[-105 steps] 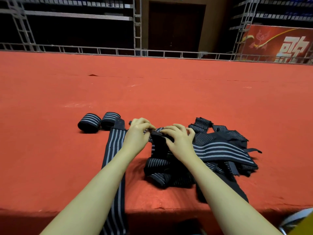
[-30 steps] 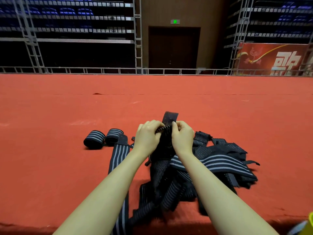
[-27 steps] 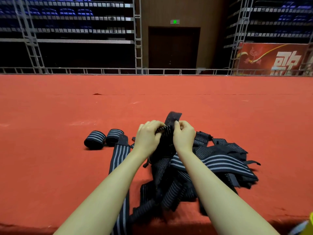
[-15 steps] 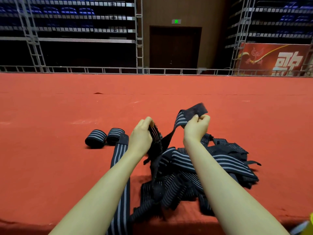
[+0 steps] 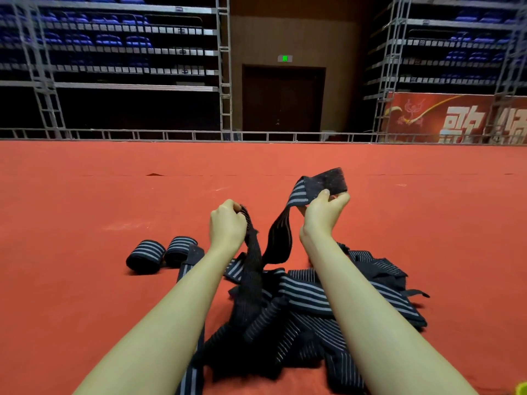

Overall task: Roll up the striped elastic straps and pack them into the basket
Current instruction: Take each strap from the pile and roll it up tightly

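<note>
Strap (image 5: 278, 238) judged light, limp, stretchy; pinched at its end by right hand (image 5: 323, 215), gripped by left hand (image 5: 226, 226).

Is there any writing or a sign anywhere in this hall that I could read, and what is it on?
Red banner, far right: large white Chinese characters, the first reads "歌"; the second is cut off by the frame edge.
Green lit sign above the dark door: too small to read.
Small tags on the seating tiers: too blurred to read.
Striped straps: no lettering visible.

Hands apart now; right hand (image 5: 322, 215) lifted strap (image 5: 281, 238) end higher.
</note>
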The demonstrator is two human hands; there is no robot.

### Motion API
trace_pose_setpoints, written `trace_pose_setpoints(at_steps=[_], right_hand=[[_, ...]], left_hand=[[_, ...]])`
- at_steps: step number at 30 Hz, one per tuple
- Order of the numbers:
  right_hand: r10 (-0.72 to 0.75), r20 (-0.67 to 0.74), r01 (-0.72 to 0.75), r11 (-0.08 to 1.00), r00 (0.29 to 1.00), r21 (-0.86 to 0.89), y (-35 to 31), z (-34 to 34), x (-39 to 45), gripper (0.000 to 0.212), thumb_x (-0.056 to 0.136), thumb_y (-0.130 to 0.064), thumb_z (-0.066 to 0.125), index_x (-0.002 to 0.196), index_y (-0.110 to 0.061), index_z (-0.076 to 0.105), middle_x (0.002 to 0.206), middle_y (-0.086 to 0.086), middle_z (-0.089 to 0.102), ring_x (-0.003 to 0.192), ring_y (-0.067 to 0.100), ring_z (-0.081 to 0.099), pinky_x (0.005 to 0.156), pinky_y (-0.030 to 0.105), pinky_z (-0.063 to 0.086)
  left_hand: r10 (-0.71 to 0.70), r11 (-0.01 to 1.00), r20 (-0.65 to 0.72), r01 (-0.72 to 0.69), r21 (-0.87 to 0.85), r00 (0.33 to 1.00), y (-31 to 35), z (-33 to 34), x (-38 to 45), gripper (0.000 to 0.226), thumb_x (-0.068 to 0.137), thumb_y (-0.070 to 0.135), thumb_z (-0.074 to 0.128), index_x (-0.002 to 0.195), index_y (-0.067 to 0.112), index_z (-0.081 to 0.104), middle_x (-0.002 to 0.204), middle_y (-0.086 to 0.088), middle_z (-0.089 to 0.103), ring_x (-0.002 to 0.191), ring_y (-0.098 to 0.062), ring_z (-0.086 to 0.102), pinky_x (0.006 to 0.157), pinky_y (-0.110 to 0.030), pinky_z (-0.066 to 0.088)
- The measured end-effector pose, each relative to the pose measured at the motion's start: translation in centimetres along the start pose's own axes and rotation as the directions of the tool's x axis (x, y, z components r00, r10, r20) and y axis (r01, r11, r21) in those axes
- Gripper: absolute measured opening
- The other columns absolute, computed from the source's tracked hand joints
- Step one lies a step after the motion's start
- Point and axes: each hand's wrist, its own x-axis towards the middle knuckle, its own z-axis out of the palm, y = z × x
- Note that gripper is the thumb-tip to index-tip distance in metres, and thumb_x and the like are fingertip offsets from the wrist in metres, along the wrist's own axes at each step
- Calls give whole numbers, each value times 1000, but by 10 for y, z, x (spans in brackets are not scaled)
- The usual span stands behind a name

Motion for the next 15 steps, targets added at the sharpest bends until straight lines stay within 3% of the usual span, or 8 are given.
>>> trace_pose_setpoints(at_steps=[3, 6, 9, 11, 13, 15], right_hand=[[-2, 19, 2, 1000, 1000, 27, 10, 5, 12, 10, 100, -20, 38, 91, -22, 41, 86, 1, 53, 75, 18, 54, 71, 39, 48], [40, 46, -40, 999, 998, 5, 14, 13, 22, 20, 100, -25, 38, 82, -35, 37, 85, -6, 50, 79, 19, 56, 82, 43, 50], [54, 60, -58, 996, 997, 63, 15, 21, 32, 15, 99, -25, 40, 85, -31, 40, 86, -4, 53, 81, 20, 57, 77, 38, 49], [91, 91, -100, 990, 992, 97, 19, 25, 36, 6, 87, -35, 43, 87, -29, 43, 88, -1, 56, 85, 24, 60, 80, 42, 53], [138, 110, -152, 979, 984, 133, 26, 27, 38, 21, 78, -39, 43, 93, -24, 47, 91, 2, 57, 88, 25, 61, 86, 45, 55], [103, 117, -120, 982, 988, 149, 24, 27, 37, 26, 86, -36, 45, 102, -14, 46, 94, 4, 59, 86, 22, 62, 83, 39, 55]], left_hand=[[-19, 999, -22, 18, -36, 1000, 2, 7, 13, 28, 92, 3, 45, 116, 1, 61, 113, -15, 64, 91, -28, 52, 66, -19, 31], [4, 999, 17, -3, -37, 1000, 0, 19, 32, 29, 93, 6, 48, 120, -1, 58, 118, -18, 62, 109, -32, 55, 83, -31, 40], [20, 1000, 137, -21, 9, 990, 1, 29, 44, 34, 95, 12, 47, 125, -2, 53, 129, -22, 52, 121, -36, 47, 98, -35, 36], [17, 1000, 206, -19, 7, 978, 3, 32, 46, 38, 97, 16, 45, 132, 1, 50, 143, -23, 36, 134, -34, 35, 106, -33, 28], [55, 998, 244, -54, -12, 968, 6, 33, 43, 42, 95, 21, 48, 136, 11, 47, 151, -14, 26, 139, -28, 26, 112, -37, 22], [176, 983, 295, -180, -13, 939, 12, 32, 34, 47, 90, 21, 54, 136, 21, 47, 148, -1, 31, 135, -25, 25, 111, -39, 19]])
